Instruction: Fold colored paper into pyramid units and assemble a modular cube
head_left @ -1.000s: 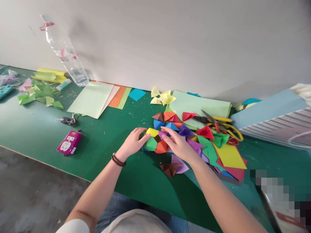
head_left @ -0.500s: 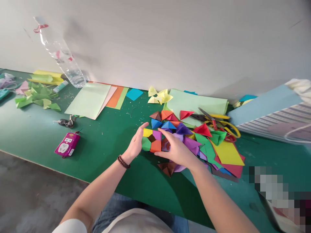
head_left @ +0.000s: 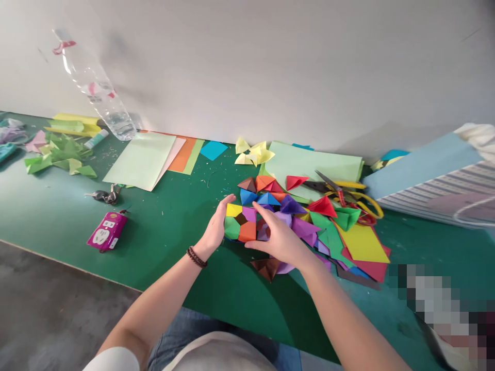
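Note:
A multicoloured folded-paper cube is between my two hands, its top showing yellow, purple, green and orange patches around a dark centre. My left hand presses flat along the cube's left side, fingers pointing away from me. On the right, my right hand grips it with the thumb at the near edge and the fingers at the far corner. Folded paper pieces lie heaped just beyond and right of it, among them a blue piece, a purple piece and a brown piece. The cube's underside is hidden.
Scissors lie behind the heap, near pale green sheets. A tilted plastic bottle leans on the wall. Left are paper sheets, keys, a purple power adapter and a glue stick. A striped bag stands right.
The cube and both hands have shifted very slightly to the left and away from me. The grip looks the same, and the things on the table have stayed put.

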Motion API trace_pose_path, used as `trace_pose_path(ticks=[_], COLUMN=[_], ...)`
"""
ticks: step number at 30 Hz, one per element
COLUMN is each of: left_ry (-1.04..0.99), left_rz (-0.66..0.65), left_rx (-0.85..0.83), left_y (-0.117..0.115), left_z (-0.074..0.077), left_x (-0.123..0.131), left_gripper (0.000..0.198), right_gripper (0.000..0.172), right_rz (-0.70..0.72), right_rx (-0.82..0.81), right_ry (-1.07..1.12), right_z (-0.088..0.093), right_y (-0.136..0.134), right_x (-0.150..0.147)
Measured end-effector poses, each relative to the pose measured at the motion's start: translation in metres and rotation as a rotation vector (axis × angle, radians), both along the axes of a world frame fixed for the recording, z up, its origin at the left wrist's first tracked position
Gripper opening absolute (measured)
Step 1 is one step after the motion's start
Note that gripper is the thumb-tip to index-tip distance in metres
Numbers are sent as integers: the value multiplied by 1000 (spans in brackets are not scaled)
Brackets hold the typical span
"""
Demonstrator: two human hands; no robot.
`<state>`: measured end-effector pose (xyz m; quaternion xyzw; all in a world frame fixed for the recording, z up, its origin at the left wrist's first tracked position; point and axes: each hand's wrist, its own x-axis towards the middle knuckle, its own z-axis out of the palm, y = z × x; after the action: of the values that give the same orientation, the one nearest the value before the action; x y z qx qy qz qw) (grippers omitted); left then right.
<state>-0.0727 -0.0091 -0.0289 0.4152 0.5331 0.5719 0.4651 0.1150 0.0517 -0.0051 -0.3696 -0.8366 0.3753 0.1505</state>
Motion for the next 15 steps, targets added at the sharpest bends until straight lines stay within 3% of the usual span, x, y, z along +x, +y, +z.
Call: trace_pose_path(ticks=[3, 9, 15], left_ry=[-87, -314, -176], left_rz=[-12, -82, -217], left_rx=[24, -20, 109], left_y=[1, 1, -8], left_z=[1, 9, 17], left_x=[-5, -19, -25], left_gripper=[61, 67, 67], right_gripper=[105, 87, 59], right_rz=[12, -48, -138], right_rx=[2, -92, -387], right_ry=[21, 122, 338], right_z=[0, 0, 4], right_y=[-3, -2, 6], right_x=[2, -2, -4])
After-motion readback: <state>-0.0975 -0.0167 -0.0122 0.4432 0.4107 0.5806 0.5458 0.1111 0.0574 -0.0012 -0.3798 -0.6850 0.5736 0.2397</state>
